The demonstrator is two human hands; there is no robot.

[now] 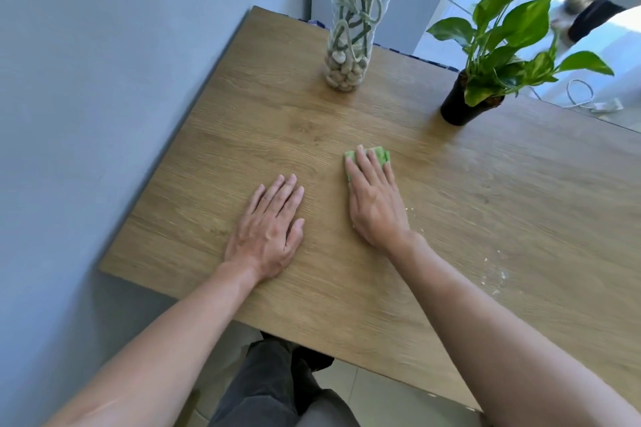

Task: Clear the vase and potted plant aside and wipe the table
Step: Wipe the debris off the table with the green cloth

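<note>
A wooden table (312, 121) fills the view. At its far edge stands a tall clear glass vase (350, 45) with pebbles, green stems and pink flowers. To the right, a potted plant (461, 104) in a black pot stands near the far edge. My right hand (374, 201) lies flat on a folded green cloth (379, 154), pressing it to the tabletop in the middle. My left hand (268, 225) rests palm down on the bare wood to the left, fingers spread, holding nothing.
A blue-grey wall runs along the table's left side. White crumbs (499, 277) lie on the table at the right. A white cabinet (409, 0) stands behind the vase. A white cable (586, 100) lies on the floor beyond the table. My legs show below the near edge.
</note>
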